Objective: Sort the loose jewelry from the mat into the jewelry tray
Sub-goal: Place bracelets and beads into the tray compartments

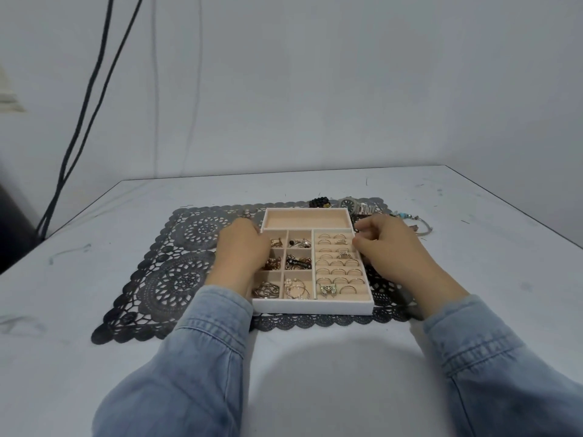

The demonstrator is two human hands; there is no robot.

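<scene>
A white jewelry tray (315,305) with beige lining sits on a black lace mat (176,275). Its left compartments hold earrings and chains, its right rows hold rings, and its long back compartment is bare. My left hand (241,250) lies over the tray's left wall with its fingers bent down into the left compartments, fingertips hidden. My right hand (388,247) hovers at the top right of the ring rows, thumb and fingers pinched together on what looks like a small ring. Behind the tray lie a black bead bracelet (320,202), a silver watch (353,205) and a turquoise bracelet (407,217).
The mat lies on a scuffed white table (94,216) that ends at a grey wall. Two black cables (85,121) hang down the wall at the left. A thin bangle (426,230) rests at the mat's right edge.
</scene>
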